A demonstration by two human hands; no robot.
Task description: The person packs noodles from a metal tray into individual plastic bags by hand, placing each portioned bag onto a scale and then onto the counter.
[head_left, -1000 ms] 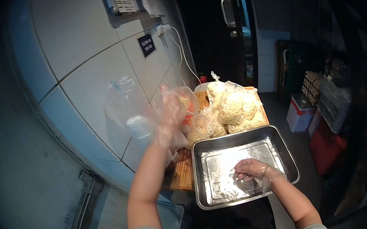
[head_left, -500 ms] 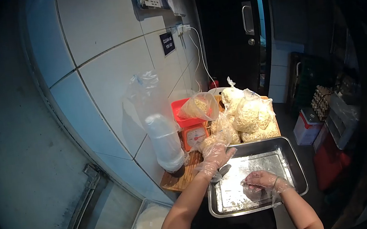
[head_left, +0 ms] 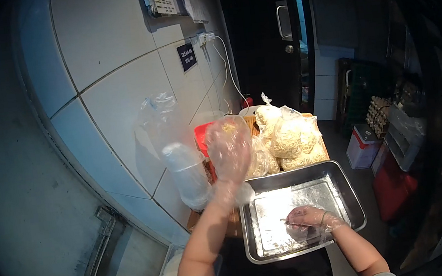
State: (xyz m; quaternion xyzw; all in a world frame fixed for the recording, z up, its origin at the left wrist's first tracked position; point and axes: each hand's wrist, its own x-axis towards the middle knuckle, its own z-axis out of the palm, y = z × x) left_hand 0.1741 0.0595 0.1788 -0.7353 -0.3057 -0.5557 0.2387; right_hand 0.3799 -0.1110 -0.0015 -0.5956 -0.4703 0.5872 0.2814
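Observation:
Both hands wear clear plastic gloves. My left hand (head_left: 231,150), smeared by motion, is raised in front of the red tray (head_left: 200,135) and the noodle bag in it; its fingers are not clear. The orange scale under that tray is mostly hidden behind the hand. Low inside a deep metal pan (head_left: 354,196), my right hand (head_left: 305,218) has its fingers curled together, and what they may hold cannot be made out. Small noodle scraps lie along the pan's near side. Just past the pan sit several clear bags of yellow noodles (head_left: 293,138).
Against the tiled wall at left stands a roll of clear plastic bags (head_left: 188,177). A plastic tub (head_left: 170,274) is at the lower left. On the right are a white-and-red box (head_left: 363,149), egg trays (head_left: 378,114) and a red container (head_left: 393,186). A dark door (head_left: 262,40) is behind.
My left hand has risen and moved away from the noodle bag beside the pan, up toward the red tray. My right hand stays low in the pan. The view has shifted slightly.

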